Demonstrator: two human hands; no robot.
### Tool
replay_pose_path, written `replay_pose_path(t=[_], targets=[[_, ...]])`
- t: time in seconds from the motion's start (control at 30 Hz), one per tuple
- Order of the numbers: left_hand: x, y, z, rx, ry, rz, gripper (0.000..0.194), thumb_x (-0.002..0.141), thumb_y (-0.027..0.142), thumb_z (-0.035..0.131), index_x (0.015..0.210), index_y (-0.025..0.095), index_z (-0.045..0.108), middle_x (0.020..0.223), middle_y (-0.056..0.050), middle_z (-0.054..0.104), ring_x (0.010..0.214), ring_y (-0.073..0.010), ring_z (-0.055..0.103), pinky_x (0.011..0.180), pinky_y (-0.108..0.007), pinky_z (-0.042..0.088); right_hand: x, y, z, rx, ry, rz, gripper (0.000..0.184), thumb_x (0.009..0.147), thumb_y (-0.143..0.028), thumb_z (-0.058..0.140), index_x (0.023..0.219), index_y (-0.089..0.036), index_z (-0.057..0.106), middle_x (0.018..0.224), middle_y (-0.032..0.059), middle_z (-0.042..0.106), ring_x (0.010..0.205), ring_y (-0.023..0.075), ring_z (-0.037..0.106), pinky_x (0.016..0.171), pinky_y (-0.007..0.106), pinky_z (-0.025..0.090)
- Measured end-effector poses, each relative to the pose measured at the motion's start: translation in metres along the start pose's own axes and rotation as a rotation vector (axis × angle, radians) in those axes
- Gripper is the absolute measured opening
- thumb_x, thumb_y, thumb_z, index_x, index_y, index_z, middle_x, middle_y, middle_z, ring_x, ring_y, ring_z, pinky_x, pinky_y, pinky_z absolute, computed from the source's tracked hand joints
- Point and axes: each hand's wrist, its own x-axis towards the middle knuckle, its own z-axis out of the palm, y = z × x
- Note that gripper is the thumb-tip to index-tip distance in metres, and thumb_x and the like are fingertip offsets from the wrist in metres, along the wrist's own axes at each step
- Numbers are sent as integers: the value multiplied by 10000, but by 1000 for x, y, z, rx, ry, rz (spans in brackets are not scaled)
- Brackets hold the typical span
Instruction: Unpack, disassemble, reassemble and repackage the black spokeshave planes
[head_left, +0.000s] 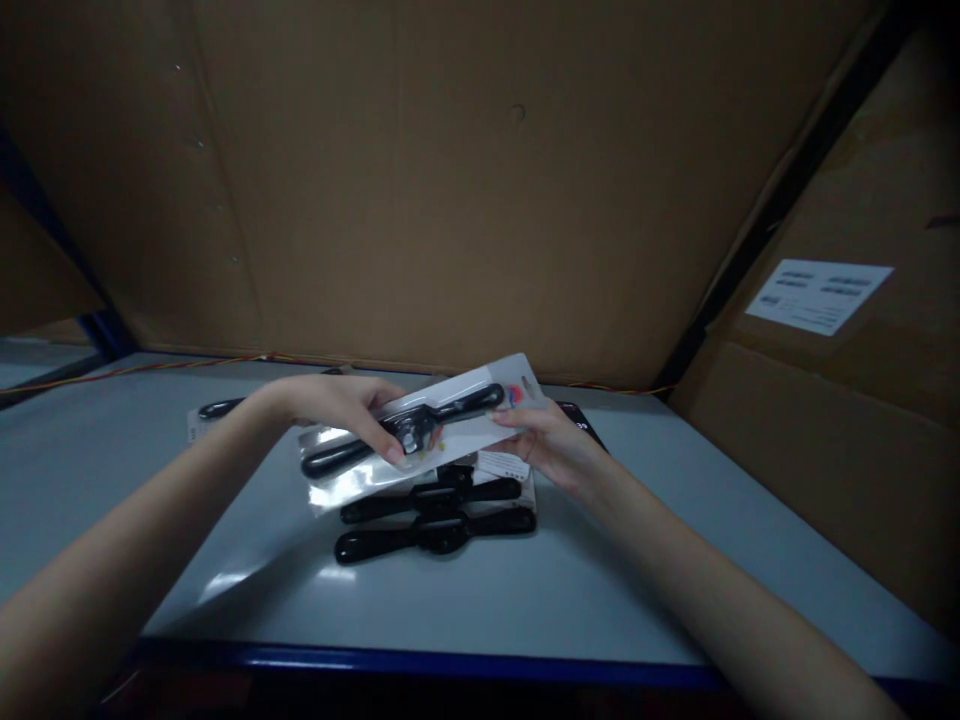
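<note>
I hold a flat blister pack (465,405) with a black-handled tool sealed on a white card, tilted up to the right above the shelf. My left hand (345,405) grips its middle, fingers wrapped over the front. My right hand (551,445) pinches the pack's right end from below. Directly beneath lies a small stack of the same packs (439,515), their black handles showing.
A grey shelf board (600,580) with a blue front edge (420,662) bears everything. One more pack (217,408) lies at the back left. Brown cardboard forms the back wall, and a large carton with a white label (821,295) stands on the right.
</note>
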Motion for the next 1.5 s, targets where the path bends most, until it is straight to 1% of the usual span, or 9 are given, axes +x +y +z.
replay_pose_path(t=[0.2,0.47,0.63,0.83,1.03,1.13,1.33,1.4,1.5], targets=[[7,-15,3,-182,29,-35,400,618,287,761,988,185,649,1031,-35,692,944,-206,620,842,-320,469,5,-5,-2,162,88,59,256,852,-394,501,977,-195,602,957,91,704,932,231,654,833,420,533],[13,-24,2,-183,42,-65,380,603,249,776,956,186,650,949,-9,713,883,-181,636,796,-286,475,10,-10,-13,148,234,27,169,771,-201,614,940,-204,614,854,38,719,821,186,679,800,373,547],[13,-26,1,-173,74,-83,308,611,267,775,892,182,680,909,-9,725,865,-185,644,789,-280,482,10,-20,-16,175,270,-1,154,784,-203,597,935,-215,623,867,33,723,874,188,676,822,361,547],[8,-21,1,-220,104,-146,308,609,323,766,864,176,673,835,-22,714,749,-186,647,679,-284,498,14,-27,-29,178,390,-113,145,793,-201,589,931,-221,631,817,14,728,855,176,683,804,333,554],[-5,-25,-3,-83,199,-143,241,607,349,753,739,173,654,704,6,675,679,-167,621,626,-250,467,23,-38,-66,78,548,-336,104,836,-331,557,879,-259,619,903,11,717,947,185,657,776,347,566],[-6,-35,0,-75,217,-82,221,627,352,739,709,172,642,682,12,662,663,-160,614,610,-243,461,25,-36,-72,100,527,-392,91,826,-329,573,849,-251,614,943,13,710,1018,175,629,837,327,546],[3,-46,12,-222,259,-45,260,622,329,751,807,173,656,767,-8,695,690,-166,634,629,-270,491,23,-16,-46,-47,252,-258,164,782,-311,626,932,-261,582,985,2,699,937,184,653,847,393,536],[4,-45,14,-239,252,-36,254,623,322,754,797,165,657,762,-12,699,682,-167,639,624,-276,500,24,-16,-47,-55,260,-298,162,771,-320,640,906,-253,580,971,0,700,887,172,663,826,372,542],[3,-45,16,-267,212,-30,239,629,320,755,775,160,655,745,-17,709,671,-170,654,605,-279,513,28,-22,-68,-26,433,-464,119,759,-286,644,849,-239,581,935,0,703,855,152,667,790,317,550]])
